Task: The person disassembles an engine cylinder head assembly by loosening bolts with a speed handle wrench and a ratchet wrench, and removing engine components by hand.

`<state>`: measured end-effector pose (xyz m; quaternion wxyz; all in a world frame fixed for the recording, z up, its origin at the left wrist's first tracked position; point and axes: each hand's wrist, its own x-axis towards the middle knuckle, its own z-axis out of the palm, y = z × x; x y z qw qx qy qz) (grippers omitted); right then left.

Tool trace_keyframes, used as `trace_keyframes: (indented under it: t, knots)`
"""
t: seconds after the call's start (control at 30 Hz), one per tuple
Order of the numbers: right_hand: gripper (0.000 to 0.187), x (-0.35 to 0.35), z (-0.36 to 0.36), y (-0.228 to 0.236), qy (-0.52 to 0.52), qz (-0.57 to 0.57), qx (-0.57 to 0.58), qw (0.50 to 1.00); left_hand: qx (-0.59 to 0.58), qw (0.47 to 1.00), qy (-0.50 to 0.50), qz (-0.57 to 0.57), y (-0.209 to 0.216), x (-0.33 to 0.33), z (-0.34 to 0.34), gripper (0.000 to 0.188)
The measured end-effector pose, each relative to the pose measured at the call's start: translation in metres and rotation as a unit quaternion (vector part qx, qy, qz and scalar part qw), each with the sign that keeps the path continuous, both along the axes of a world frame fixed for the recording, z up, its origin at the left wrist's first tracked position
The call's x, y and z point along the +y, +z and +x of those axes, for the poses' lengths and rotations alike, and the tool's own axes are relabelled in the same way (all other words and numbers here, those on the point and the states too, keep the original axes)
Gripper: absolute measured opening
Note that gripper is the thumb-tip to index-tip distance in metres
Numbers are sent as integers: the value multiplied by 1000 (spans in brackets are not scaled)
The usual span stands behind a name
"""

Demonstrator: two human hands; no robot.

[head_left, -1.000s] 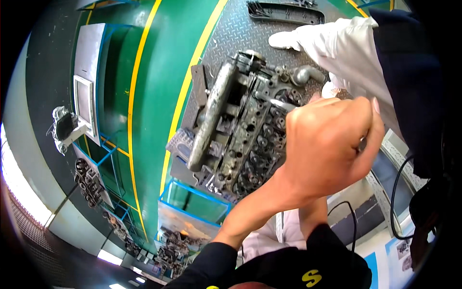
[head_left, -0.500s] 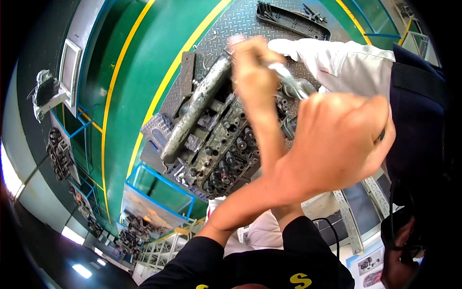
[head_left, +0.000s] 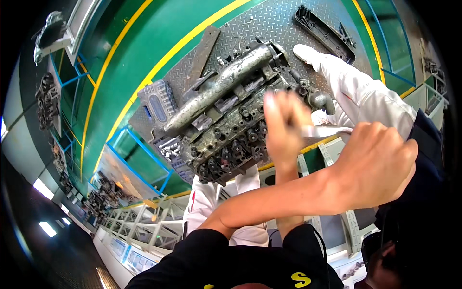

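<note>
My left arm crosses in front of my right. Its fist, my left hand [head_left: 378, 166], is closed on the end of a silver wrench [head_left: 329, 130], whose bar lies nearly level. At the bar's other end is my right hand [head_left: 286, 126], smeared by motion, its fingers curled around the wrench's head. Beneath that hand lies a dirty engine cylinder head [head_left: 204, 144] with rows of valve springs [head_left: 237, 146]; the wrench's contact point on it is hidden. A worn silver manifold pipe [head_left: 219, 89] runs along the far side.
The engine stands on a checkered metal plate [head_left: 269, 24]. A grey socket case [head_left: 158, 103], loose sockets [head_left: 171, 148] and a flat metal bar [head_left: 204, 50] lie left. Beyond are a black valve cover [head_left: 323, 36] and bolts [head_left: 345, 34]. A co-worker's white trouser leg [head_left: 358, 84] is right.
My view has shifted, so the engine appears turned. The wrench has swung from slanting to nearly level. My left fist is farther right and lower; my right hand is nearer and right.
</note>
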<state>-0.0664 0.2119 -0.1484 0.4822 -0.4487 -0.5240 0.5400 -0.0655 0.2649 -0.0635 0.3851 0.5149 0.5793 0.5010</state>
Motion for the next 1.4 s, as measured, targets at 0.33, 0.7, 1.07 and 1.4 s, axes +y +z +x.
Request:
trace_keyframes:
  t: [0.33, 0.7, 1.07, 1.4]
  knots:
    - [30, 29, -31, -18, -26, -54, -1, 998, 19, 949, 281, 142, -2, 0, 49, 16]
    - [30, 68, -19, -39, -119, 23, -182, 976, 18, 943, 318, 98, 5, -1, 53, 22]
    - [33, 66, 0, -21, -188, -83, -100, 974, 67, 991, 93, 69, 14, -30, 62, 14]
    - [24, 98, 60, -43, -150, 147, -458, 863, -27, 992, 90, 84, 21, -27, 73, 13]
